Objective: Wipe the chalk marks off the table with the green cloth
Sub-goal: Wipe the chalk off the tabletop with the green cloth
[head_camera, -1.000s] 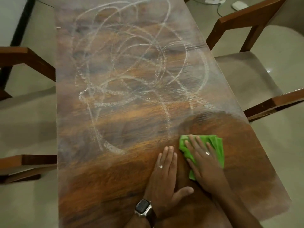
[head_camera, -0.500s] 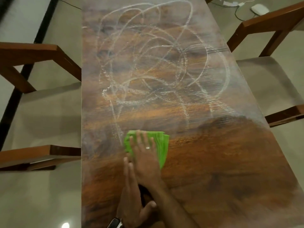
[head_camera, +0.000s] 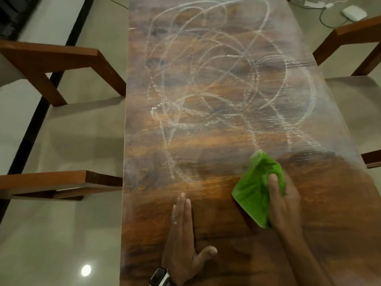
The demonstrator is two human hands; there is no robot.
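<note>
Green cloth (head_camera: 254,193): bright green, folded and somewhat bunched, lay on the near right part of the table (head_camera: 216,234), one corner pointing toward the far end, its right side under the fingers of the right hand (head_camera: 285,203).

Chalk marks (head_camera: 216,79): white looping scribbles, overlapping, covered the middle and far stretch of the tabletop; faint smeared haze showed along their right and near edges.

Table: long, dark brown wood grain, glossy; near portion showed bare wood.
</note>
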